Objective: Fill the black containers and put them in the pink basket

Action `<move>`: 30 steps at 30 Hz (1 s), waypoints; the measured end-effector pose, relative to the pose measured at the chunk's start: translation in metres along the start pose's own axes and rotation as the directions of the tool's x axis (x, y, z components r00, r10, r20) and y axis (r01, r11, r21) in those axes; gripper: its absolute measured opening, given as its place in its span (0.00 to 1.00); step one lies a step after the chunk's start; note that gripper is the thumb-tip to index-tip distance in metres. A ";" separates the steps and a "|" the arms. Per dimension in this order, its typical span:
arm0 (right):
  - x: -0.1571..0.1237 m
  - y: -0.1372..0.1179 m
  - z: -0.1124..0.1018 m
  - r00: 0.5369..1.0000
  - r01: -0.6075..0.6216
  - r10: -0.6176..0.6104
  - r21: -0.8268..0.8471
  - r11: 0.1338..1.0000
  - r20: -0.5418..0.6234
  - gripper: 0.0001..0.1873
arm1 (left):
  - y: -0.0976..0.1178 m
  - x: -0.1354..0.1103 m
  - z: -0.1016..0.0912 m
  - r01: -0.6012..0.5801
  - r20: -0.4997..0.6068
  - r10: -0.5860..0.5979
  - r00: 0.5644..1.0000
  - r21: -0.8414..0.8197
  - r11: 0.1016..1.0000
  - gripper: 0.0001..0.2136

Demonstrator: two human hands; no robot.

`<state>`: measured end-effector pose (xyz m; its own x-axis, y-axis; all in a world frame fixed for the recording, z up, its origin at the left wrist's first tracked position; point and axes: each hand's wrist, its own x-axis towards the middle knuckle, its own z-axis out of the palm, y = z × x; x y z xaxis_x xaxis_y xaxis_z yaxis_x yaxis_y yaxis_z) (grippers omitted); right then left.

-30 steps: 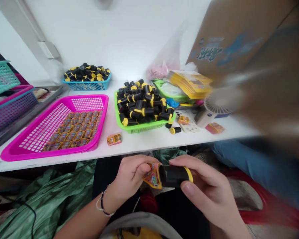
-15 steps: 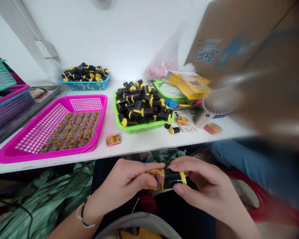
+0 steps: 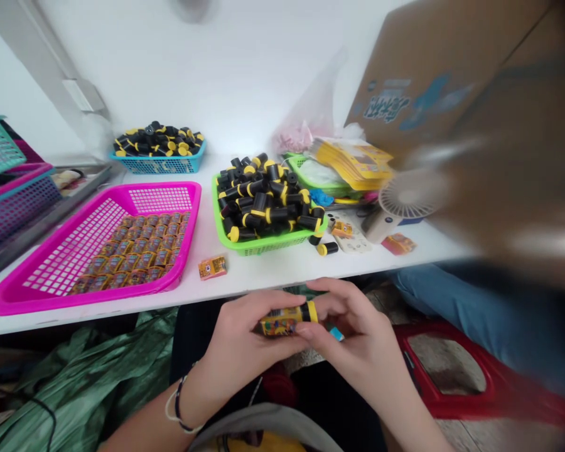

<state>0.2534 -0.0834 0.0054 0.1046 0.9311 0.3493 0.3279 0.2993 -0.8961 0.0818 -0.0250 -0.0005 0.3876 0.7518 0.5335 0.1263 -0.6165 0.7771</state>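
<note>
Surface: a long white surface (image 3: pixel 263 270) runs across the view, with the person seated at its near edge.
Box: a large brown cardboard box (image 3: pixel 452 56) leans in at the right. It has blue printed characters on its side, too blurred to read.
Pink basket: a wide pink plastic mesh basket (image 3: pixel 89 294) on the left holds neat rows of small orange printed packets (image 3: pixel 136 248). Their print is too small to read.
Green basket: a green plastic mesh basket (image 3: pixel 263 243) at the middle is heaped with black plastic tubes with yellow caps (image 3: pixel 263 198).
Stool: a red plastic stool (image 3: pixel 419 389) stands on the floor to the right of the hands.
Blue basket: a blue plastic mesh basket (image 3: pixel 155 164) by the wall holds more of the same tubes.
Sheets: a stack of yellow printed sheets (image 3: pixel 353 160) lies behind the green basket. No words can be made out.
Fan: a small white handheld fan (image 3: pixel 407 194) lies beside the sheets.
Left hand: the left hand (image 3: pixel 238 342) is below the surface edge. Its grip is closed, thumb and fingers pinching the wrapped body of the tube.
Right hand: the right hand (image 3: pixel 358 339) has its grip closed too, with the fingertips on the capped end.
Held thing: a small yellow-capped tube (image 3: pixel 287 319) lies sideways between both hands, its body covered by an orange printed wrapper with illegible print.
Strays: one loose orange packet (image 3: pixel 212 267) lies between the two baskets.
</note>
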 end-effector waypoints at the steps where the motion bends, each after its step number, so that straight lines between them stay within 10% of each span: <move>1: -0.001 0.002 0.001 1.000 -0.004 0.004 -0.010 1.000 -0.003 0.19 | -0.001 -0.001 0.003 -0.020 -0.004 0.020 1.000 -0.019 1.000 0.15; 8: -0.008 0.009 0.000 0.957 0.260 -0.281 -0.228 0.938 -0.068 0.22 | -0.001 -0.001 0.009 0.173 -0.110 -0.198 0.974 -0.206 0.963 0.19; 16: -0.010 0.018 0.020 0.857 0.470 -0.513 -0.490 0.734 0.053 0.37 | -0.007 0.002 0.018 0.510 0.107 -0.560 0.821 -0.577 0.638 0.24; 20: -0.009 0.019 0.023 0.835 0.464 -0.550 -0.523 0.715 -0.011 0.30 | -0.006 0.000 0.015 0.569 0.334 -0.473 0.815 -0.616 0.545 0.38; 26: -0.013 0.006 0.021 0.881 0.450 -0.472 -0.382 0.807 0.041 0.32 | 0.002 0.000 0.004 0.734 0.667 -0.305 0.679 -0.612 0.295 0.49; 30: -0.015 0.006 0.018 0.841 0.520 -0.537 -0.360 0.775 0.059 0.26 | -0.005 -0.004 0.010 0.688 0.675 -0.141 0.724 -0.692 0.220 0.49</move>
<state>0.2370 -0.0919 -0.0098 -0.1433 0.6347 0.7593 0.6461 0.6412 -0.4140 0.0884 -0.0277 -0.0098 0.8792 0.4737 0.0511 -0.3375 0.5436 0.7685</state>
